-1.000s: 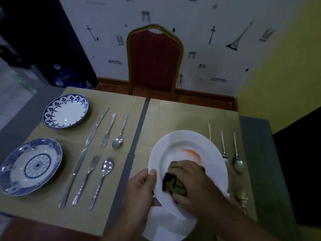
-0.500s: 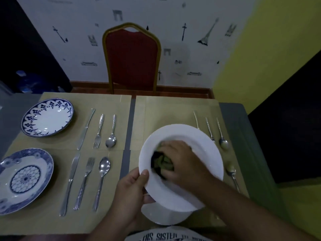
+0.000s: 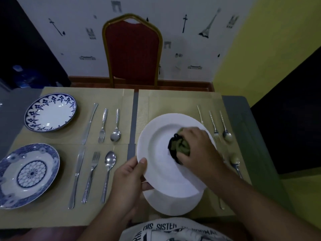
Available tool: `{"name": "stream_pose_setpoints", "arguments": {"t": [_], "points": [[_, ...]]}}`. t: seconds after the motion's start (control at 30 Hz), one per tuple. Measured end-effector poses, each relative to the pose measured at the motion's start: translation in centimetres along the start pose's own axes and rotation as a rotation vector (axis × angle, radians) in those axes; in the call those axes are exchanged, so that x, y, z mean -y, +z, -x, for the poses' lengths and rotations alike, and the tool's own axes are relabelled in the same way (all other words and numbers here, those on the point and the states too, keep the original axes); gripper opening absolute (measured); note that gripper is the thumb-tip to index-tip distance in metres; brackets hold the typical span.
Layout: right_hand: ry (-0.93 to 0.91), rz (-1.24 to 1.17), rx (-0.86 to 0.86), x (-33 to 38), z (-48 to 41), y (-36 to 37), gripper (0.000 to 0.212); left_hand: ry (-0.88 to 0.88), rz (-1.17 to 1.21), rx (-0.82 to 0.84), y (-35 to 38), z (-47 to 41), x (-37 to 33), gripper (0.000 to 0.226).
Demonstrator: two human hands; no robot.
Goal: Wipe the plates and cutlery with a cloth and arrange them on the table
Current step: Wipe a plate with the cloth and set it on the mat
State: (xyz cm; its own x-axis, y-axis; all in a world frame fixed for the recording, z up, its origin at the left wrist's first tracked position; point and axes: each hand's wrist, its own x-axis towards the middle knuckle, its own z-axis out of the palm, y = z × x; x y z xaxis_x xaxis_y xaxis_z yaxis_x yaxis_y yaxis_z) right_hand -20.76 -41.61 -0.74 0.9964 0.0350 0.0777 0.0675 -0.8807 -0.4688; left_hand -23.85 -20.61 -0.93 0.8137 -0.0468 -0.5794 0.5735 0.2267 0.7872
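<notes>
Wiping the white plate (image 3: 161, 164) with the cloth (image 3: 180, 146) above the right placemat (image 3: 173, 103).
Your left hand (image 3: 128, 180) pinches the plate's near-left rim, tilting it so your right hand (image 3: 198, 146), closed around the bunched cloth, can press into its well. A second white plate (image 3: 173, 204) lies beneath, mostly hidden; your right arm covers part of the cutlery (image 3: 225, 134) beside it.

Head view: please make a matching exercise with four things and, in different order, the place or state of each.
Things:
1. white plate
2. green cloth
3. flower-rimmed plate
4. second white plate

States:
A. far left on a placemat
B. bunched under the right hand
C. lying below the raised plate
D. held at the rim by the left hand

Pairs: 1-D, 2-B, 3-A, 4-C
</notes>
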Motion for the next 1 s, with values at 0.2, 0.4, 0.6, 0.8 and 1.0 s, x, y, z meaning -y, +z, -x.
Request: {"name": "stream_pose_setpoints", "arguments": {"t": [0.2, 0.4, 0.6, 0.8, 1.0], "points": [[-0.152, -0.147, 0.146, 2.0, 4.2, 1.5, 0.053, -0.065, -0.009, 0.063, 1.4, 0.5, 0.8, 0.023], [-0.029, -0.017, 0.018, -0.7, -0.1, -0.4, 0.051, -0.046, 0.051, 0.015, 0.7, 0.5, 0.1, 0.023], [-0.171, -0.208, 0.168, 1.8, 4.9, 0.8, 0.050, -0.099, -0.014, 0.101, 1.5, 1.0, 0.9, 0.026], [-0.162, 0.065, 0.024, -0.6, -1.7, -0.7, 0.049, -0.071, 0.103, 0.021, 0.6, 0.9, 0.2, 0.022], [-0.056, -0.139, 0.239, 0.3, 5.6, -0.2, 0.051, -0.051, 0.028, 0.008, 0.8, 0.2, 0.2, 0.023]]}}
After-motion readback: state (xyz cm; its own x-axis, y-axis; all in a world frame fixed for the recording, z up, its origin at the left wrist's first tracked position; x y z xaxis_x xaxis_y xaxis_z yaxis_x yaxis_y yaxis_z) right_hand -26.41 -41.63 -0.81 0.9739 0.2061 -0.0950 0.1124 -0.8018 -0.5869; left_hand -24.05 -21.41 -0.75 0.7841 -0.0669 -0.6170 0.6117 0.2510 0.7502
